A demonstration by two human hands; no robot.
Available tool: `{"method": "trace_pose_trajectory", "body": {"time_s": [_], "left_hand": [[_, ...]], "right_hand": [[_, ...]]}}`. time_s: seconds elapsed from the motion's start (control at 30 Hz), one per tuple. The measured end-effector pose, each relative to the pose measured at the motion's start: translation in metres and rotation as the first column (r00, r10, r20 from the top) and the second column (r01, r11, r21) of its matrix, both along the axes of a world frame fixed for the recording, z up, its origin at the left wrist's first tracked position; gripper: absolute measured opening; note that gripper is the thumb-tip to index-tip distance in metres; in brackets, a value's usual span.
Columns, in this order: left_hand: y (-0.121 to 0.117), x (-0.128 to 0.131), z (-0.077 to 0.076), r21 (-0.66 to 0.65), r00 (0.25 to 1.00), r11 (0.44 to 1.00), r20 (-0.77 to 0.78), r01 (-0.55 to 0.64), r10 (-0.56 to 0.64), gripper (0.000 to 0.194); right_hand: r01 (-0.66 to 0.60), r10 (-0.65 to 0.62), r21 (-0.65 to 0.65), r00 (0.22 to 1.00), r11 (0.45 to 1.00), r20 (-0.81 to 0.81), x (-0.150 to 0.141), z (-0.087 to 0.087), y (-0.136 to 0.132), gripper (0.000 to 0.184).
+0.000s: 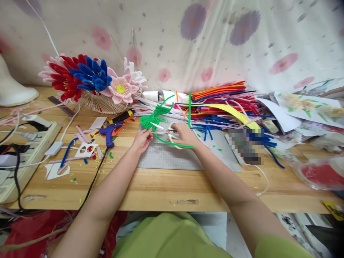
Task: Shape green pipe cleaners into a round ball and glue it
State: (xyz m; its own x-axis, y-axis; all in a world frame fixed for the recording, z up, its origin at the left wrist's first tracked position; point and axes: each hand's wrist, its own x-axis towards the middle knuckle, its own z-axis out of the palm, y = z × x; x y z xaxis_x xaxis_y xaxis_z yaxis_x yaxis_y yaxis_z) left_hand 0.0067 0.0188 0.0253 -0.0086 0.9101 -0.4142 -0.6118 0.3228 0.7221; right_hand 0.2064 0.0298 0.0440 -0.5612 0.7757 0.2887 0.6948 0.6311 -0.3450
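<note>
My right hand (pixel 185 135) grips the cream handles of a pair of scissors (pixel 175 137), whose blades are spread and point left. Pinched closed beside the blades, my left hand (pixel 143 140) has a long green pipe cleaner (pixel 172 143) at its fingertips. That strip bends rightward below the scissors and reaches my right wrist. Just beyond the blades lies a bundle of green pipe cleaners (pixel 147 122), with more green pieces (pixel 162 109) behind it. A grey cutting mat (pixel 166 159) is under both hands.
Left of the mat lie a blue glue gun (pixel 110 133), paper scraps and a power strip (pixel 32 157). Fuzzy flowers (pixel 94 77) stand at the back left. Colourful pipe cleaners (pixel 220 93) are piled behind the mat. A pixelated object (pixel 245 146) lies right, near plastic bags (pixel 322 172).
</note>
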Motion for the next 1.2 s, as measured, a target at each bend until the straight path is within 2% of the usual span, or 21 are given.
{"method": "trace_pose_trajectory", "body": {"time_s": [0.13,0.27,0.47,0.6,0.77,0.93,1.2], "left_hand": [[0.000,-0.001,0.001,-0.026,1.000,1.000,-0.023,0.005,-0.005,0.014],[-0.001,0.000,0.004,-0.043,0.998,0.999,-0.047,0.030,-0.032,0.013],[0.000,0.003,0.007,-0.073,0.997,0.997,-0.071,0.025,-0.030,0.017],[-0.001,0.003,0.009,-0.064,0.999,0.997,-0.013,0.039,-0.040,0.018],[-0.003,0.002,0.013,-0.128,0.999,0.991,0.024,0.049,-0.046,0.017],[-0.003,0.001,0.011,-0.097,0.998,0.994,0.026,0.055,-0.053,0.014],[-0.003,0.004,0.008,-0.064,0.993,0.995,-0.083,0.080,-0.085,0.010]], "right_hand": [[-0.018,-0.001,0.182,0.995,0.983,0.101,-0.017,-0.010,0.008,0.047],[0.002,-0.040,0.236,0.987,0.972,0.155,-0.022,-0.013,0.011,0.052],[-0.028,-0.015,0.223,0.982,0.974,0.190,-0.026,-0.014,0.009,0.052],[-0.034,-0.011,0.190,0.973,0.981,0.231,-0.027,-0.015,0.009,0.048],[-0.019,-0.021,0.153,0.966,0.988,0.257,-0.027,-0.019,0.010,0.040],[-0.014,-0.026,0.166,0.970,0.986,0.242,-0.026,-0.019,0.010,0.038],[0.023,-0.050,0.137,0.980,0.990,0.193,-0.019,-0.030,0.010,0.029]]}}
